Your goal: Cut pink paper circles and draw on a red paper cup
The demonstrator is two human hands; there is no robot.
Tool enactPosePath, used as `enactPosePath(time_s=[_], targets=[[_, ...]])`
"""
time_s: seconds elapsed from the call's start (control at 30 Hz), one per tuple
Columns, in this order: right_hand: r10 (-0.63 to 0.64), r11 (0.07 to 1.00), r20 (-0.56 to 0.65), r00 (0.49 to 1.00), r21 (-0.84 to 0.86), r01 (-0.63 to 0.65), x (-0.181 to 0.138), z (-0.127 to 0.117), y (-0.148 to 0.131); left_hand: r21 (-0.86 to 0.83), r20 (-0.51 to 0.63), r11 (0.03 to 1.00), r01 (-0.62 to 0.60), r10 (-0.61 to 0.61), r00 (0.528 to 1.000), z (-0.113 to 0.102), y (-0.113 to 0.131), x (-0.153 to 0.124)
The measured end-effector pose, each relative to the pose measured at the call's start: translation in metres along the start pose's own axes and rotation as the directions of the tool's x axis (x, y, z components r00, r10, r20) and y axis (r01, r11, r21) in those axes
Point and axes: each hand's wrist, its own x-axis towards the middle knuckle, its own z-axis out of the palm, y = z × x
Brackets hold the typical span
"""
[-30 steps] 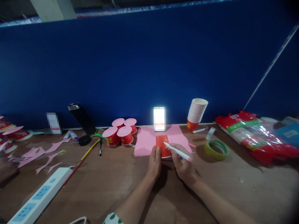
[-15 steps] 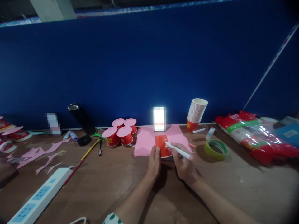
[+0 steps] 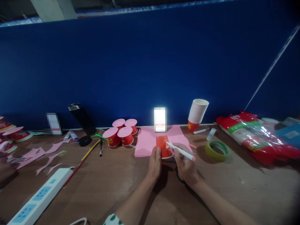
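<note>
A red paper cup (image 3: 162, 146) is gripped at its left side by my left hand (image 3: 155, 164), its white rim facing down toward me. My right hand (image 3: 186, 165) is closed around a white marker (image 3: 181, 151) with a pinkish end. The marker's tip meets the cup's side, or is very near it. Pink paper sheets (image 3: 146, 142) lie stacked just behind the cup. Left of them stand several red cups (image 3: 112, 140) turned upside down with pink paper discs on top.
A tall cup stack (image 3: 197, 114), a roll of tape (image 3: 217, 150) and a glossy red package (image 3: 253, 136) are to the right. At left lie a black flask (image 3: 82, 118), pink paper scraps (image 3: 35, 153) and a power strip (image 3: 41, 197). Another person's hand (image 3: 6, 170) is at the far left.
The marker and my right hand have shifted very slightly to the right. My left hand and the cup stay in nearly the same place.
</note>
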Motion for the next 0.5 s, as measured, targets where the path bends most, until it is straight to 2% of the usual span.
enactPosePath(time_s=[0.5], targets=[[0.019, 1.0, 0.032, 0.999, 0.019, -0.019, -0.0011, 0.0, -0.0009, 0.015, 0.038, 1.0, -0.025, 0.024, 0.999, 0.0002, 0.0046, -0.0018]])
